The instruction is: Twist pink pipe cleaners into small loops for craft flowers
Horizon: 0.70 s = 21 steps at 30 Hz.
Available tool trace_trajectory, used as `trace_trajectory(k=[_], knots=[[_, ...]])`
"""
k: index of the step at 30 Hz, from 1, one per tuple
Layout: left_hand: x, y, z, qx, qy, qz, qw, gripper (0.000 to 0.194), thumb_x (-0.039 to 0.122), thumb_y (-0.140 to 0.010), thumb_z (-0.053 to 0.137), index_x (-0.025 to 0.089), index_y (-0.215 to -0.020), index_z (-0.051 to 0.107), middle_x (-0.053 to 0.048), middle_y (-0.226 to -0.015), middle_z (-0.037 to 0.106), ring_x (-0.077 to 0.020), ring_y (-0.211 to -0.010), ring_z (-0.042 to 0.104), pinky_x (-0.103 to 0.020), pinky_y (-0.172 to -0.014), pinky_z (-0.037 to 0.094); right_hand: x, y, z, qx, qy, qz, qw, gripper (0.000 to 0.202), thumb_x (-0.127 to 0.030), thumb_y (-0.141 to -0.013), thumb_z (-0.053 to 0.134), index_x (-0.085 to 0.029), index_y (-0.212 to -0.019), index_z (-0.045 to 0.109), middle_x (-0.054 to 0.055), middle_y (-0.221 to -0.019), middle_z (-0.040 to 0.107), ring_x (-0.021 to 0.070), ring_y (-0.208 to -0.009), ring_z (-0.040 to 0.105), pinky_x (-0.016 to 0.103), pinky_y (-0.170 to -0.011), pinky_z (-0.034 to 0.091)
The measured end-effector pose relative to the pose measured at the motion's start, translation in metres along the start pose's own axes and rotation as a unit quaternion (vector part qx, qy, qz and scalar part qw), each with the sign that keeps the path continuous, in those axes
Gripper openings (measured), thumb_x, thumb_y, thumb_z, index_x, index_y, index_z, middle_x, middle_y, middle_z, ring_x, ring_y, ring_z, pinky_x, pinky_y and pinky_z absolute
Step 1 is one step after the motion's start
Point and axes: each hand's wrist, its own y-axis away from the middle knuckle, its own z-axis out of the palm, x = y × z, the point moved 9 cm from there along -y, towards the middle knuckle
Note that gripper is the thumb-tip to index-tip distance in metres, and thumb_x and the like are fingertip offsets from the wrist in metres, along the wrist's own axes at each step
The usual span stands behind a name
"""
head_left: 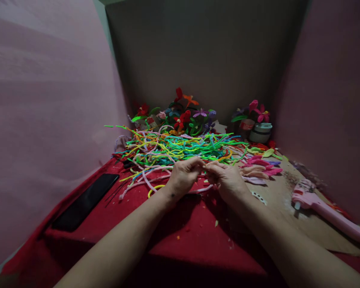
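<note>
My left hand (186, 174) and my right hand (226, 179) meet at the middle of the red cloth (180, 240), fingertips pinched close together. Between them is a small, thin piece of pale orange-pink pipe cleaner (211, 163), mostly covered by the fingers. The fingers of both hands are curled. Just behind them spreads a tangled pile of coloured pipe cleaners (180, 148) in green, yellow, blue and pink. Pink and peach petal shapes (255, 172) lie to the right of my right hand.
A black phone (85, 202) lies at the left. On a board (327, 228) at the right rests a pink glue gun (321, 204). Fuzzy flowers (183, 118) and a lidded jar (260, 133) stand at the back, between pink side walls.
</note>
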Motion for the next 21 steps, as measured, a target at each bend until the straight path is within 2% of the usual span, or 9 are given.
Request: trace_trajectory(k=[2,4,5,7,10,12,16,19,21], knots=[[0.016,0.004,0.002,0.001,-0.127,0.104,0.987,0.017,0.02,-0.079,0.046,0.017,-0.081,0.062,-0.002,-0.068,0.058,-0.011,-0.064,0.054,-0.023,-0.062,0.043,0.001,-0.002,-0.001,-0.003,-0.021,0.001,1.0,0.012,-0.019,-0.06,0.062,-0.014,-0.051,0.056,-0.005,-0.045,0.044,0.006,-0.042,0.035,0.022,-0.044,0.023],[0.024,0.005,0.002,0.007,-0.153,0.141,0.978,0.017,0.021,-0.08,0.046,0.018,-0.083,0.063,-0.004,-0.075,0.06,-0.0128,-0.072,0.055,-0.025,-0.068,0.042,0.001,-0.003,0.0,-0.007,-0.04,0.003,0.999,0.011,-0.019,-0.059,0.063,-0.014,-0.051,0.057,-0.005,-0.046,0.044,0.006,-0.043,0.034,0.022,-0.044,0.023],[0.022,0.003,-0.002,0.018,-0.119,0.12,0.985,0.017,0.022,-0.08,0.047,0.017,-0.083,0.062,-0.005,-0.077,0.061,-0.0131,-0.073,0.055,-0.025,-0.069,0.043,0.0,-0.003,0.0,-0.011,-0.039,0.002,0.999,0.009,-0.019,-0.059,0.064,-0.014,-0.054,0.058,-0.005,-0.047,0.045,0.006,-0.044,0.035,0.022,-0.044,0.024],[0.007,-0.003,-0.01,0.024,0.009,0.015,1.0,0.017,0.027,-0.078,0.05,0.015,-0.084,0.061,-0.004,-0.079,0.061,-0.0128,-0.071,0.056,-0.025,-0.066,0.043,-0.004,-0.001,0.002,-0.016,-0.019,-0.008,1.0,0.007,-0.02,-0.06,0.065,-0.014,-0.06,0.061,-0.005,-0.051,0.047,0.0064,-0.047,0.036,0.022,-0.046,0.026],[-0.017,-0.005,-0.002,-0.052,0.168,-0.146,0.973,0.025,0.036,-0.072,0.056,0.012,-0.076,0.06,-0.002,-0.065,0.059,-0.0094,-0.056,0.052,-0.022,-0.056,0.04,-0.012,0.003,0.004,-0.012,0.044,-0.042,0.998,0.01,-0.024,-0.063,0.063,-0.014,-0.066,0.063,-0.004,-0.054,0.049,0.0073,-0.05,0.04,0.022,-0.05,0.03],[-0.019,-0.003,0.004,-0.108,0.194,-0.176,0.959,0.027,0.037,-0.068,0.06,0.01,-0.065,0.059,0.0,-0.056,0.054,-0.0071,-0.049,0.046,-0.021,-0.051,0.036,-0.018,0.006,0.005,-0.004,0.096,-0.062,0.993,0.011,-0.026,-0.064,0.061,-0.015,-0.067,0.062,-0.003,-0.057,0.051,0.0081,-0.053,0.042,0.022,-0.052,0.032],[-0.02,-0.003,0.003,-0.124,0.136,-0.178,0.967,0.027,0.037,-0.068,0.059,0.011,-0.065,0.058,0.003,-0.051,0.047,-0.0056,-0.045,0.039,-0.02,-0.046,0.029,-0.029,0.012,0.007,0.009,0.181,-0.113,0.977,0.012,-0.025,-0.067,0.057,-0.014,-0.067,0.061,-0.002,-0.064,0.055,0.0105,-0.06,0.047,0.023,-0.059,0.036],[-0.012,-0.005,0.0,-0.087,0.001,-0.111,0.99,0.02,0.031,-0.073,0.053,0.012,-0.069,0.057,0.002,-0.055,0.049,-0.0069,-0.048,0.041,-0.02,-0.048,0.031,-0.04,0.017,0.009,0.03,0.262,-0.169,0.95,0.011,-0.023,-0.069,0.054,-0.015,-0.065,0.059,-0.001,-0.062,0.054,0.0113,-0.061,0.047,0.024,-0.061,0.035],[0.009,-0.005,-0.002,-0.032,-0.155,0.02,0.987,0.016,0.024,-0.077,0.049,0.013,-0.068,0.056,0.0,-0.06,0.052,-0.0092,-0.055,0.045,-0.022,-0.053,0.034,-0.045,0.02,0.007,0.054,0.303,-0.189,0.933,0.011,-0.021,-0.068,0.054,-0.015,-0.06,0.057,-0.002,-0.059,0.051,0.0109,-0.059,0.044,0.024,-0.059,0.033]])
